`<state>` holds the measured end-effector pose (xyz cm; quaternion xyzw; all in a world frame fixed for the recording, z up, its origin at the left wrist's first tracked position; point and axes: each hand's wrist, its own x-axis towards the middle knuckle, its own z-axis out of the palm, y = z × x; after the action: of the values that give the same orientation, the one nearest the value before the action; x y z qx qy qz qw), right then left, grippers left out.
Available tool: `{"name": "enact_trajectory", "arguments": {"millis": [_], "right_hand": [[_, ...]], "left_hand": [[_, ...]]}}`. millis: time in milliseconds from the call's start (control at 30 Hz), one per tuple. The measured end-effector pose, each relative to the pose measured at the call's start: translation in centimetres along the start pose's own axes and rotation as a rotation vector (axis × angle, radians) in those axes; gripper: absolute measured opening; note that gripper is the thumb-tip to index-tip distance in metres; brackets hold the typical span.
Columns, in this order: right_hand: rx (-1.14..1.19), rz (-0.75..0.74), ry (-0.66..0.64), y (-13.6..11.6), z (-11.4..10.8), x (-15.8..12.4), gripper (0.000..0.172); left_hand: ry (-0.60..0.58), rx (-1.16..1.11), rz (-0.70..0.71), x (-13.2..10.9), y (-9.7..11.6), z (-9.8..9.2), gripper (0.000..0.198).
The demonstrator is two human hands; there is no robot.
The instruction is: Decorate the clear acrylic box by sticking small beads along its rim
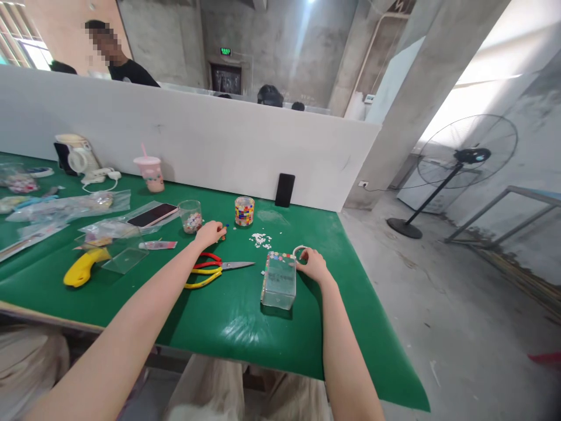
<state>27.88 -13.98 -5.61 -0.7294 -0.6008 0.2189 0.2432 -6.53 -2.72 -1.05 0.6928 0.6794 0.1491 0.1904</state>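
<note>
My left hand point(211, 233) is over the green table, just right of a clear cup point(191, 217) of small pieces. Its fingers are closed near a few tiny coloured bits; whether it holds one is too small to tell. My right hand point(312, 263) is closed at a white ring-like item point(300, 250) beside a clear box point(280, 283) edged with coloured pieces. Scissors point(223, 267) with red and yellow handles lie between my arms. Behind them are scattered white pieces point(260, 240) and a jar covered in coloured tiles point(244, 211).
A black phone point(284, 190) leans on the white partition point(245, 146). To the left lie a yellow tool point(83, 269), a tube point(158, 245), another phone point(153, 215), plastic bags and a pink cup point(151, 173). A person point(127, 69) is beyond the partition.
</note>
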Motion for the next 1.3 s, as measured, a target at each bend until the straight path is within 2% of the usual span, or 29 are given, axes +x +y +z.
{"name": "enact_trajectory", "arguments": {"millis": [100, 200, 333, 467, 567, 667, 800, 900, 1033, 1133, 1233, 1300], "right_hand": [[-0.106, -0.003, -0.027, -0.6, -0.1, -0.4, 0.035], [-0.144, 0.007, -0.037, -1.4, -0.1, -0.6, 0.036], [-0.088, 0.029, -0.009, -2.3, 0.0, -0.7, 0.035], [0.083, 0.037, 0.031, -2.4, -0.5, -0.7, 0.034], [0.263, 0.022, 0.076, -2.6, -1.0, -0.7, 0.033], [0.446, -0.052, 0.126, -4.1, -2.1, -1.3, 0.031], [0.627, -0.293, 0.149, -8.2, -5.5, -3.8, 0.031], [0.694, -0.518, 0.122, -11.7, -9.0, -6.6, 0.034], [0.708, -0.695, 0.123, -14.9, -12.5, -9.5, 0.016], [0.676, -0.808, 0.184, -15.7, -13.2, -10.8, 0.006], [0.629, -0.871, 0.224, -15.6, -12.8, -11.5, 0.009], [0.58, -0.901, 0.219, -15.3, -12.5, -11.8, 0.01]], "left_hand": [[0.07, -0.168, -0.03, -0.7, 1.2, -0.8, 0.033], [0.061, -0.366, -0.02, -1.6, 3.1, -1.9, 0.034], [-0.048, -0.628, 0.054, -4.0, 6.0, -3.0, 0.031], [-0.158, -0.865, 0.172, -7.0, 9.1, -3.2, 0.028], [-0.238, -1.014, 0.25, -8.9, 11.8, -3.3, 0.038], [-0.285, -1.134, 0.313, -10.5, 14.3, -4.0, 0.049], [-0.279, -1.254, 0.389, -12.4, 16.6, -5.8, 0.039], [-0.218, -1.35, 0.465, -13.8, 17.3, -7.3, 0.025], [-0.064, -1.407, 0.607, -15.2, 16.8, -8.9, 0.015], [-0.072, -1.326, 0.702, -16.0, 15.6, -9.8, 0.02], [-0.135, -1.293, 0.725, -16.6, 14.7, -10.4, 0.018], [-0.117, -1.296, 0.705, -17.0, 14.6, -10.6, 0.013]]}}
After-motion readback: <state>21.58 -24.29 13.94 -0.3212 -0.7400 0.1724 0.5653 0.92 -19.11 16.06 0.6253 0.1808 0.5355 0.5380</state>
